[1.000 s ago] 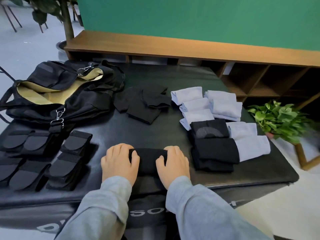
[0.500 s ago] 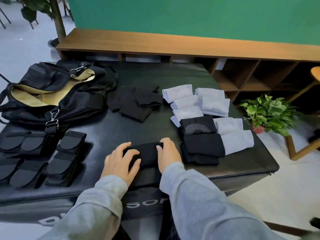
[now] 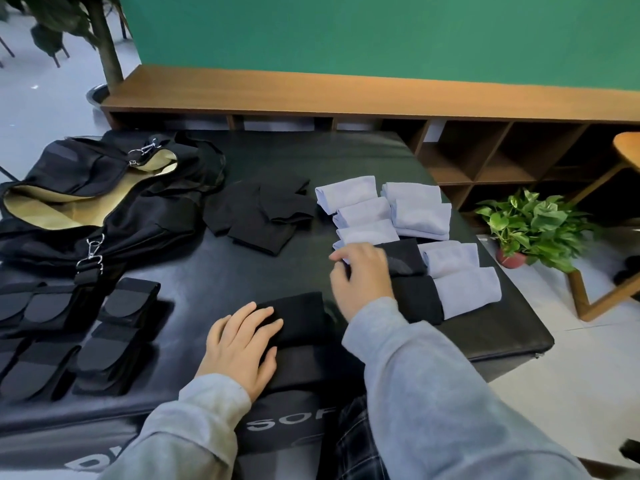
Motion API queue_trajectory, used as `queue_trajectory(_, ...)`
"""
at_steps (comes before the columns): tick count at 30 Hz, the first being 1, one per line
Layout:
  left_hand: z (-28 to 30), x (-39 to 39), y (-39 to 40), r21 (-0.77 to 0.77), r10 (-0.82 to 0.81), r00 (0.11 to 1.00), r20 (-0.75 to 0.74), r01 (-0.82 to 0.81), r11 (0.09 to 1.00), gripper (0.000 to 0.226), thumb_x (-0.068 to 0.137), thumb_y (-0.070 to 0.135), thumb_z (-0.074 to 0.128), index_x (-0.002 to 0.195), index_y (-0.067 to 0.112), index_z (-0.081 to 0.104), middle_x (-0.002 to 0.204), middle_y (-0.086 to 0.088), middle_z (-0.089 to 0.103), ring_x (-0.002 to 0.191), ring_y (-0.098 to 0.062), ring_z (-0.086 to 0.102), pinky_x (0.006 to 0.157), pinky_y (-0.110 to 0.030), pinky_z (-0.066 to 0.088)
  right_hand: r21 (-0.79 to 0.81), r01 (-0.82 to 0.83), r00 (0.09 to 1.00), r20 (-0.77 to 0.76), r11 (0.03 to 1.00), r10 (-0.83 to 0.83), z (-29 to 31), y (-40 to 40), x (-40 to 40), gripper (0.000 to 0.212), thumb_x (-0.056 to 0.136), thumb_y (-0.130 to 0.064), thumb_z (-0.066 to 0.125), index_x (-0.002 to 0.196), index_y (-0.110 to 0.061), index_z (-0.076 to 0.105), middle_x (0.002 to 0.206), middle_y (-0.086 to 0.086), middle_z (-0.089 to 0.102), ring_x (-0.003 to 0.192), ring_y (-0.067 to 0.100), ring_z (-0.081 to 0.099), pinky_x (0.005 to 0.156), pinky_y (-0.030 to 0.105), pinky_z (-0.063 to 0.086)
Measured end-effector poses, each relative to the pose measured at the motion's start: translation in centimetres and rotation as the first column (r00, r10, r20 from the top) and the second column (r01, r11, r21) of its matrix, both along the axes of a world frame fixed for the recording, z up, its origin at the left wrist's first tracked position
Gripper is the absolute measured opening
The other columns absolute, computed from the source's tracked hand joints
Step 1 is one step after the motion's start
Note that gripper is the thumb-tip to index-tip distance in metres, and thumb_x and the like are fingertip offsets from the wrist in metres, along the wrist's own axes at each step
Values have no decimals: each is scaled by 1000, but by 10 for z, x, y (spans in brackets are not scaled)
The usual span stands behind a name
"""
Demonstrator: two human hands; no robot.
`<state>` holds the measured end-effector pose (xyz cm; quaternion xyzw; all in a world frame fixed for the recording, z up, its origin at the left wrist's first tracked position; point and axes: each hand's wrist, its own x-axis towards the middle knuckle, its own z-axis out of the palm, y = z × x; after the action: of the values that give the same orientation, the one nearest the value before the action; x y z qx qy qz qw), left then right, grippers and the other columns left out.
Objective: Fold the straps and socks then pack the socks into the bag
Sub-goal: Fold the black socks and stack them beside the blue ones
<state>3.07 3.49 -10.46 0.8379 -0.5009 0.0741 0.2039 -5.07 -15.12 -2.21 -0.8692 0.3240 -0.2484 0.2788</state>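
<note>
My left hand (image 3: 242, 344) rests flat with straight fingers on a folded black sock (image 3: 298, 315) at the table's near edge. Farther right, my right hand (image 3: 363, 275) has its fingers and thumb curled round the left edge of a pile of folded black socks (image 3: 412, 275). Folded light blue socks (image 3: 391, 213) lie behind and to the right of that pile. More black socks (image 3: 263, 216) lie loose at the table's middle. The black bag (image 3: 86, 202) lies open at far left, showing its tan lining. Folded black straps (image 3: 117, 327) sit at near left.
Everything lies on a black padded table (image 3: 242, 268). A low wooden shelf unit (image 3: 346, 95) runs behind it under a green wall. A potted plant (image 3: 533, 226) and a wooden stool leg (image 3: 602, 299) stand on the floor to the right.
My right hand has left the folded black sock at the near edge and moved right and forward onto the black sock pile. My left hand stays on the sock.
</note>
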Motion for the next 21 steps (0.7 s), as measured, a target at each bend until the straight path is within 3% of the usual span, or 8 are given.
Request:
queue_trajectory(2, 1, 1, -1, 45, 14, 1000, -11, -14, 999, 42, 78, 35, 42, 118, 26, 51, 120, 3, 59, 121, -19, 42, 103, -31, 15, -43, 74, 997, -34, 996, -75, 1, -22, 2, 18, 87, -9, 49, 98, -15, 63, 111, -1, 57, 114, 20, 39, 88, 24, 33)
queue_trajectory(5, 0, 5, -2, 143, 27, 999, -38, -22, 989, 48, 79, 40, 41, 125, 28, 47, 122, 6, 59, 121, -15, 41, 105, -32, 14, -142, 122, 955, -253, 982, -155, -8, -55, 7, 27, 89, -23, 49, 114, -19, 58, 129, -3, 51, 126, 19, 34, 96, 31, 31)
queue_trajectory(7, -2, 8, -3, 177, 33, 998, -58, -22, 984, 49, 80, 41, 40, 128, 29, 45, 125, 8, 57, 123, -13, 40, 107, -34, 14, -221, 55, 903, -404, 974, -143, -21, -67, 8, 35, 90, -32, 46, 124, -24, 53, 140, -6, 42, 135, 16, 26, 109, 37, 21)
queue_trajectory(9, -3, 9, -4, 181, 40, 997, -72, -26, 983, 48, 83, 39, 37, 130, 30, 43, 128, 9, 55, 125, -11, 39, 109, -35, 14, -202, -5, 848, -520, 979, -103, -37, -69, 4, 40, 91, -38, 42, 130, -31, 45, 147, -11, 32, 141, 14, 15, 115, 42, 5)
queue_trajectory(14, -3, 15, -21, 154, 90, 993, -74, -78, 985, 40, 93, 32, 24, 128, 29, 44, 129, 9, 57, 125, -10, 37, 110, -32, 6, -193, -4, 849, -519, 981, -99, -46, -72, 2, 42, 93, -39, 39, 135, -37, 39, 150, -16, 26, 143, 11, 9, 116, 41, -2)
queue_trajectory(16, 1, 19, -34, 183, 135, 989, -61, -122, 976, 39, 92, 27, 31, 129, 30, 44, 130, 9, 56, 129, -10, 34, 109, -33, 3, -181, 6, 857, -507, 983, -99, -47, -74, 2, 42, 93, -39, 40, 135, -37, 40, 150, -17, 26, 143, 9, 10, 116, 40, -2)
queue_trajectory(18, 11, 24, -50, 267, 179, 982, -63, -156, 951, 44, 97, 21, 36, 139, 33, 36, 145, 12, 39, 140, -8, 17, 110, -34, -4, -180, 18, 859, -500, 984, -107, -50, -75, 1, 43, 93, -39, 40, 136, -38, 39, 151, -17, 26, 143, 8, 11, 116, 38, -3)
queue_trajectory(21, 19, 36, -70, 294, 178, 967, -180, -120, 948, 44, 101, 32, 20, 145, 38, 20, 154, 19, 5, 142, -3, -9, 111, -35, -15, -187, 20, 862, -494, 982, -111, -52, -76, 2, 45, 93, -40, 39, 138, -38, 39, 151, -17, 26, 143, 8, 11, 115, 37, -5)
